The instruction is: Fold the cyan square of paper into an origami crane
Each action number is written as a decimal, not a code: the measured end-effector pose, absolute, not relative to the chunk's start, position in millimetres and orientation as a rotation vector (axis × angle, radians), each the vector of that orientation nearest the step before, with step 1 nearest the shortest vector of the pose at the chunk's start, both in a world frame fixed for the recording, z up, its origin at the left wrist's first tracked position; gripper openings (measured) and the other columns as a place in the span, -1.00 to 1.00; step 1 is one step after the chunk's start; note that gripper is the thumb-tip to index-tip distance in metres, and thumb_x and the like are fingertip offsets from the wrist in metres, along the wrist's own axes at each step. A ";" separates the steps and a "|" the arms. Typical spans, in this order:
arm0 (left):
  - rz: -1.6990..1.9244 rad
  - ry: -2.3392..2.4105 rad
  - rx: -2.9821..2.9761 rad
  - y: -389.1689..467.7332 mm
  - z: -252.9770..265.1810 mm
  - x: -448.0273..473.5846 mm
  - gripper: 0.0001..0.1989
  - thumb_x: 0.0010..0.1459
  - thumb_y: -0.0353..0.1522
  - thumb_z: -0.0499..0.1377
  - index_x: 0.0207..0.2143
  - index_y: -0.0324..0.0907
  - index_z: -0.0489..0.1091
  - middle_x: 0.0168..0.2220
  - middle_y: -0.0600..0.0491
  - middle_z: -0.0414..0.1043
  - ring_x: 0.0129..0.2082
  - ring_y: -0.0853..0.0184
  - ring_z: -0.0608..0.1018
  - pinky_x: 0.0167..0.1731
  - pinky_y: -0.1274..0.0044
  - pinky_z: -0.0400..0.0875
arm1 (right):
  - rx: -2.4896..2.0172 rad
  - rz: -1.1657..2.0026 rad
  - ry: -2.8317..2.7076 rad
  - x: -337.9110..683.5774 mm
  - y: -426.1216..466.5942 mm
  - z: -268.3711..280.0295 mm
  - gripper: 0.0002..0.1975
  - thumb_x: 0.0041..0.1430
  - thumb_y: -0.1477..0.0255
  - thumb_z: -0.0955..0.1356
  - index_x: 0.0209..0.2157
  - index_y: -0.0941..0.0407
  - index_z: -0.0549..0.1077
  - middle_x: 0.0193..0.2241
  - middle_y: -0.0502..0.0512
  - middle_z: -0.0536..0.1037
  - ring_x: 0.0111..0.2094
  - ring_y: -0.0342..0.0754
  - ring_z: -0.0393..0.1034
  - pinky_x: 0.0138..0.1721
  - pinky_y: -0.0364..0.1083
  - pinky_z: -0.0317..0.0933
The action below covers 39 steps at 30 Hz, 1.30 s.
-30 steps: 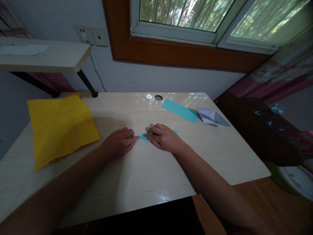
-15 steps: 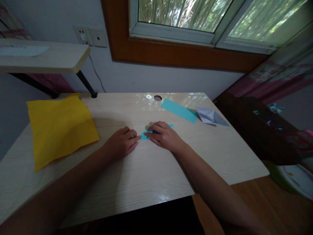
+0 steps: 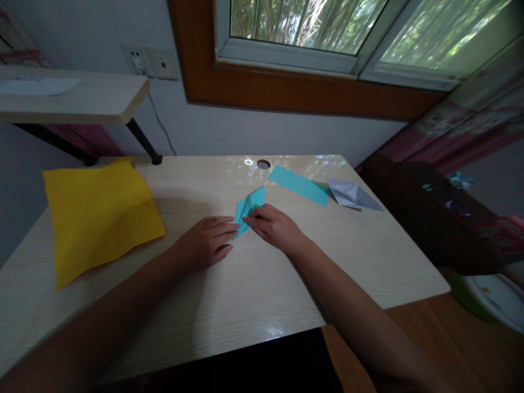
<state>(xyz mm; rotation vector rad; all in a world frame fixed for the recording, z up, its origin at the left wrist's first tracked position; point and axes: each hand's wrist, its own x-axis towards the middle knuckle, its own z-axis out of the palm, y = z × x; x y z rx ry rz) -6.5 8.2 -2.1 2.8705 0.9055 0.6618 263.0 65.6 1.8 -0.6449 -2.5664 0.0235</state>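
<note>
A folded sheet of turquoise paper (image 3: 248, 206) lies on the table between my hands, its long point slanting up to the right. My left hand (image 3: 208, 238) rests flat at the paper's lower left edge, fingers stretched out and the tips touching it. On the other side, my right hand (image 3: 272, 225) has its fingers bent together over the paper's right edge, gripping it. The bent fingers hide part of the folds there.
Behind my right hand lie a turquoise paper strip (image 3: 299, 184) and a folded white paper piece (image 3: 347, 194). A large yellow sheet (image 3: 102, 218) covers the table's left side. At the back are a round cable hole (image 3: 263, 164) and a raised shelf (image 3: 73, 103).
The turquoise paper has turned and now points away from me, with more of its folds showing. My left fingers have straightened and spread. My right hand has shifted slightly.
</note>
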 end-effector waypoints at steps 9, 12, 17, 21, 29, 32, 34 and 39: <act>0.588 0.868 2.867 7.5 -2.1 -7.4 -0.62 0.35 -0.33 0.16 0.19 -0.15 0.41 0.24 -0.07 0.44 0.29 0.09 0.41 0.25 0.17 0.32 | -0.705 0.113 -2.509 262.3 68.4 3.9 -0.73 0.39 0.44 0.32 0.03 0.15 0.57 -0.16 0.24 0.57 -0.11 0.07 0.39 -0.05 0.09 0.40; 0.555 0.843 2.838 6.5 -3.3 -6.3 -0.59 0.35 -0.32 0.15 0.22 -0.16 0.39 0.25 -0.08 0.42 0.29 0.12 0.41 0.32 0.16 0.23 | -0.720 0.128 -2.495 262.7 70.3 2.3 -0.71 0.38 0.43 0.32 0.06 0.15 0.55 -0.10 0.26 0.56 -0.09 0.10 0.39 -0.02 0.13 0.40; 0.580 0.734 2.809 5.0 -3.8 -4.0 -0.61 0.36 -0.34 0.13 0.21 -0.16 0.39 0.21 -0.10 0.46 0.28 0.16 0.42 0.35 0.16 0.20 | -0.645 0.218 -2.501 263.2 70.8 -1.6 -0.71 0.40 0.42 0.32 0.08 0.09 0.54 -0.04 0.24 0.56 0.00 0.10 0.41 0.04 0.15 0.40; 0.612 0.636 2.814 4.4 -3.7 -4.0 -0.60 0.35 -0.36 0.14 0.21 -0.15 0.39 0.20 -0.07 0.48 0.28 0.13 0.42 0.30 0.17 0.30 | -0.586 0.295 -2.499 261.8 69.5 -3.6 -0.71 0.39 0.41 0.33 0.09 0.05 0.54 -0.03 0.22 0.56 0.02 0.09 0.41 0.05 0.16 0.40; 0.605 0.801 2.826 7.8 -7.3 -3.9 -0.53 0.37 -0.35 0.12 0.30 -0.22 0.30 0.31 -0.19 0.32 0.33 0.11 0.36 0.33 0.14 0.27 | -0.571 0.338 -2.504 260.7 69.7 -1.9 -0.73 0.40 0.38 0.32 0.06 0.07 0.55 -0.04 0.22 0.56 0.02 0.08 0.42 0.07 0.15 0.40; 0.590 0.808 2.830 8.2 -7.7 -3.6 -0.55 0.39 -0.35 0.11 0.29 -0.21 0.30 0.31 -0.17 0.33 0.33 0.13 0.37 0.33 0.15 0.27 | -0.597 0.369 -2.496 260.6 68.8 1.8 -0.73 0.41 0.38 0.32 0.07 0.08 0.54 -0.05 0.23 0.57 0.01 0.07 0.43 0.06 0.14 0.40; 0.570 0.814 2.838 8.1 -7.7 -3.8 -0.55 0.39 -0.34 0.10 0.29 -0.22 0.30 0.31 -0.16 0.33 0.32 0.13 0.37 0.34 0.15 0.26 | -0.630 0.398 -2.486 260.7 68.4 3.6 -0.71 0.40 0.37 0.33 0.10 0.10 0.50 -0.06 0.24 0.57 0.00 0.08 0.43 0.06 0.13 0.40; 0.554 0.830 2.846 8.2 -8.5 -4.2 -0.55 0.40 -0.31 0.10 0.28 -0.21 0.31 0.31 -0.16 0.33 0.33 0.13 0.37 0.34 0.15 0.26 | -0.763 0.501 -2.420 262.0 68.6 2.6 -0.69 0.34 0.33 0.40 0.06 0.10 0.43 -0.12 0.20 0.58 -0.10 0.06 0.46 -0.05 0.08 0.42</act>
